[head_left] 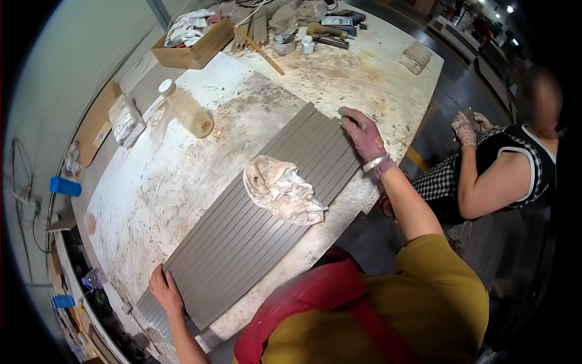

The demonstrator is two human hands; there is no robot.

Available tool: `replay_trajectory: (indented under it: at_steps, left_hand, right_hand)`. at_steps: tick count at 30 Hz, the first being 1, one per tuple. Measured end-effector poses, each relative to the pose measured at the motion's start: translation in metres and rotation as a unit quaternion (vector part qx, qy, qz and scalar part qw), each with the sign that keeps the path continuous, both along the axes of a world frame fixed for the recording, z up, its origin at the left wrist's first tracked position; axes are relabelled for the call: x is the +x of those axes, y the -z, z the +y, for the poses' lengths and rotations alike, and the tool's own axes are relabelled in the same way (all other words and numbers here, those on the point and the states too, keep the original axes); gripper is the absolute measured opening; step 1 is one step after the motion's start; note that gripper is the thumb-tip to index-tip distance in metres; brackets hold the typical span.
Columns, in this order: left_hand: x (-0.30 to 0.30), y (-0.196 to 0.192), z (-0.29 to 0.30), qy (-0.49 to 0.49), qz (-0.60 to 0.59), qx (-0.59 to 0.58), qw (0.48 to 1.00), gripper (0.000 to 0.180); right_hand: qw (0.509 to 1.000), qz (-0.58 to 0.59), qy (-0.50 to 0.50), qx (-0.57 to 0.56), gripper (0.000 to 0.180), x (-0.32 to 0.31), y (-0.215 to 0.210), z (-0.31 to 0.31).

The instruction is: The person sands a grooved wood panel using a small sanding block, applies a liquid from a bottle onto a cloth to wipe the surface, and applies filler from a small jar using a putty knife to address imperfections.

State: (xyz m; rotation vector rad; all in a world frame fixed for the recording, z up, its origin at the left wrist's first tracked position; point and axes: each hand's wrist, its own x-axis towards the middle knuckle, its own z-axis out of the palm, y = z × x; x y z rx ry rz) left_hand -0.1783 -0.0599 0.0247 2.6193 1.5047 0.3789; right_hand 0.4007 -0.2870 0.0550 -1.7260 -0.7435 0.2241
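A long grey panel (242, 242) with parallel grooves lies slantwise across the worktable. My left hand (165, 292) is bare and closed on the panel's near left end, its thumb by the corner. At the far right end, my right hand (365, 138), in a stained pinkish glove with a pale band at the wrist, has its curled fingers and thumb at the panel's edge. Part of that grip is hidden. Between the hands a crumpled, stained white cloth (282, 191) rests on the panel. Beneath the left end another grooved grey strip (154, 312) shows.
The worktable (145, 182) is stained. A capped bottle (188, 110) stands beyond the panel. Farther back are a wooden box (193, 53) of rags, a wooden stick (259, 50), small jars (307, 44) and tools. A wrapped block (416, 57) lies far right. A co-worker (497, 164) is at the right.
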Motion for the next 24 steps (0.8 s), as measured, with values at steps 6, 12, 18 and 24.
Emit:
replay_trajectory:
  at_steps: [6, 12, 18, 24]
  left_hand:
    - [0.002, 0.002, -0.003, 0.001, 0.001, 0.008, 1.000, 0.036]
    - [-0.003, 0.001, -0.006, -0.008, 0.009, 0.013, 1.000, 0.037]
    - [0.011, -0.004, -0.002, -0.002, 0.006, 0.000, 1.000, 0.037]
    - [-0.009, 0.005, -0.004, -0.011, 0.006, 0.003, 1.000, 0.037]
  right_hand:
    - [0.983, -0.154, -0.044, -0.093, 0.027, -0.031, 0.012, -0.005]
    - [0.910, -0.374, 0.003, -0.182, 0.020, -0.050, 0.023, 0.005]
    - [0.938, -0.323, 0.001, -0.127, 0.045, -0.046, 0.029, 0.012]
    - [0.763, -0.434, -0.338, -0.339, 0.072, -0.181, 0.000, 0.055]
